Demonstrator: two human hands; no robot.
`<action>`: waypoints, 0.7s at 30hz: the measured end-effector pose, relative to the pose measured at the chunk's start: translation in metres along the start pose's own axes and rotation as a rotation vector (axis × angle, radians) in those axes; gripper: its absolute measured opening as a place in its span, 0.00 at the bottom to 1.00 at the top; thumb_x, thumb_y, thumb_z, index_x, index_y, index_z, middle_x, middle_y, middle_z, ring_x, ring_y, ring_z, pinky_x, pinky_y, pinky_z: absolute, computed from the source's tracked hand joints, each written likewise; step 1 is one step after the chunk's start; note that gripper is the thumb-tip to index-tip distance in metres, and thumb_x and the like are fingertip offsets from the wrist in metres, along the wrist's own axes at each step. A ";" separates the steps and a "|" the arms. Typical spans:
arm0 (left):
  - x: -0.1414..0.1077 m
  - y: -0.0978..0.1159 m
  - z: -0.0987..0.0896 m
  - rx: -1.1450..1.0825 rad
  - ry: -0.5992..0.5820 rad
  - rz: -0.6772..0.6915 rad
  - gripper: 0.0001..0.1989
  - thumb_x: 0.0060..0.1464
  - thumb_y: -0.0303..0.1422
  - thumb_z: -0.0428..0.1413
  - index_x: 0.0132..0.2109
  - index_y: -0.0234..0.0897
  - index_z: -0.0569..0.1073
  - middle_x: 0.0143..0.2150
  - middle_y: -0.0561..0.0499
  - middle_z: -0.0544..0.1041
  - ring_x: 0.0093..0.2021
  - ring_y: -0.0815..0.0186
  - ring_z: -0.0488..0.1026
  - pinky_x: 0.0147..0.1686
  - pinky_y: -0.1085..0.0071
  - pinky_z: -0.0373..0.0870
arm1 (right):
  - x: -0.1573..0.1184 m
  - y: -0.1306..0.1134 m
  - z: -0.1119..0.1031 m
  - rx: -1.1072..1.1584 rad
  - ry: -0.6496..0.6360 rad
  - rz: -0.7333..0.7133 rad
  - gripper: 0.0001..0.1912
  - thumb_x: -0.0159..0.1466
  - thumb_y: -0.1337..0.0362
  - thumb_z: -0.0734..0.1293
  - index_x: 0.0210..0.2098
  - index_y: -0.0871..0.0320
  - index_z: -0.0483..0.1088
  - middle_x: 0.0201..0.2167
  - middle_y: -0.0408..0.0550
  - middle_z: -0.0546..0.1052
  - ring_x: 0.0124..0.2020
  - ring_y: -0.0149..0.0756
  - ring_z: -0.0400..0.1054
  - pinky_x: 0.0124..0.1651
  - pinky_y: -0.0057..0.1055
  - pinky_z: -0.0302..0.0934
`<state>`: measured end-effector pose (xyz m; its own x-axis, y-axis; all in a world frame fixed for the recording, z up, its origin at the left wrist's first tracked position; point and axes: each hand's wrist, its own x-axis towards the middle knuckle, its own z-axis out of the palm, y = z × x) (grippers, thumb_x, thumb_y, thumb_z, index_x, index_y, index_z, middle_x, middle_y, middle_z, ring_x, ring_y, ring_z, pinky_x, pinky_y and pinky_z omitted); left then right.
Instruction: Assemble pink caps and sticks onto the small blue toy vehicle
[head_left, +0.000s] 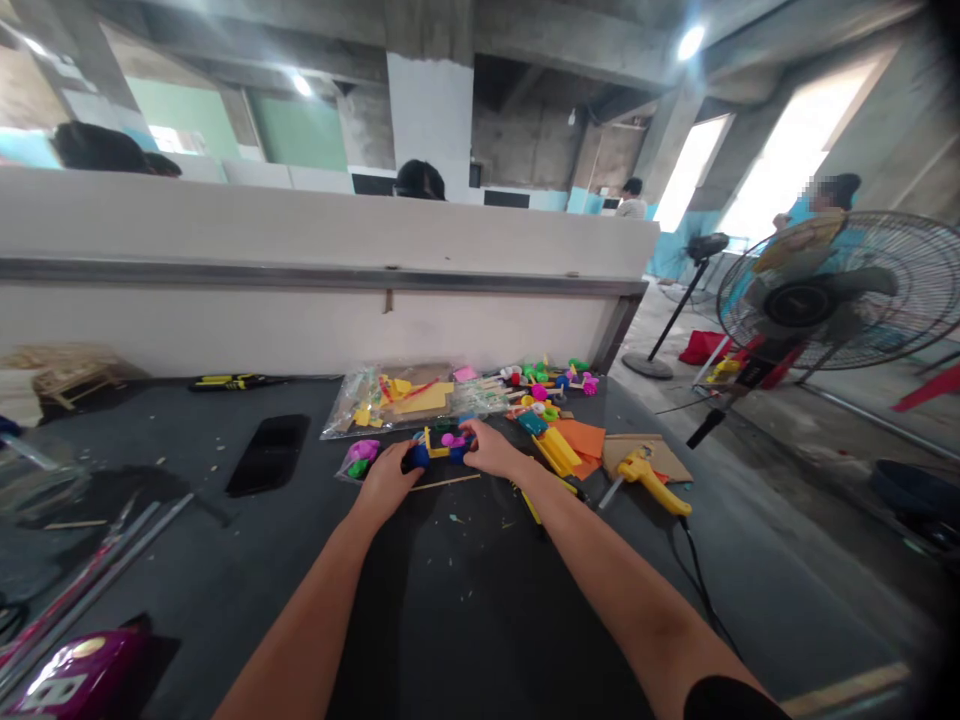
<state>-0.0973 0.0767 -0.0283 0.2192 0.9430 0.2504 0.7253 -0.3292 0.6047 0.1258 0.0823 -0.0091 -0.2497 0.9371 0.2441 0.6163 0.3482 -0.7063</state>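
Between my hands, on the dark tabletop, is a small blue-and-yellow plastic assembly [439,450] with a pink bit on it. My left hand [385,482] has its fingers curled round the blue left end. At the right end, my right hand [495,449] grips with thumb and fingers. Parts of the assembly are hidden behind my fingertips. A thin wooden stick [446,483] lies just in front of it. Close to my left hand sits a small clear bag with purple and green pieces [361,456].
Behind my hands lie a clear plastic bag of yellow parts [390,398] and many colourful small pieces [540,385]. A yellow glue gun [651,482] with a cord rests on cardboard at right. A phone [268,455] and yellow-black pliers [232,382] are left. A fan [806,300] stands beyond the table.
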 end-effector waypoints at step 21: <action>0.000 -0.011 0.009 -0.101 0.018 -0.009 0.23 0.49 0.33 0.56 0.54 0.35 0.69 0.51 0.45 0.74 0.47 0.60 0.72 0.47 0.66 0.68 | -0.027 -0.010 -0.017 -0.443 0.044 -0.332 0.11 0.61 0.62 0.60 0.36 0.53 0.74 0.29 0.46 0.76 0.35 0.35 0.67 0.43 0.30 0.58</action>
<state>-0.0996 0.0812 -0.0420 0.2008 0.9451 0.2577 0.6571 -0.3250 0.6801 0.1389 0.0535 0.0023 -0.4582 0.7722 0.4402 0.7675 0.5935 -0.2422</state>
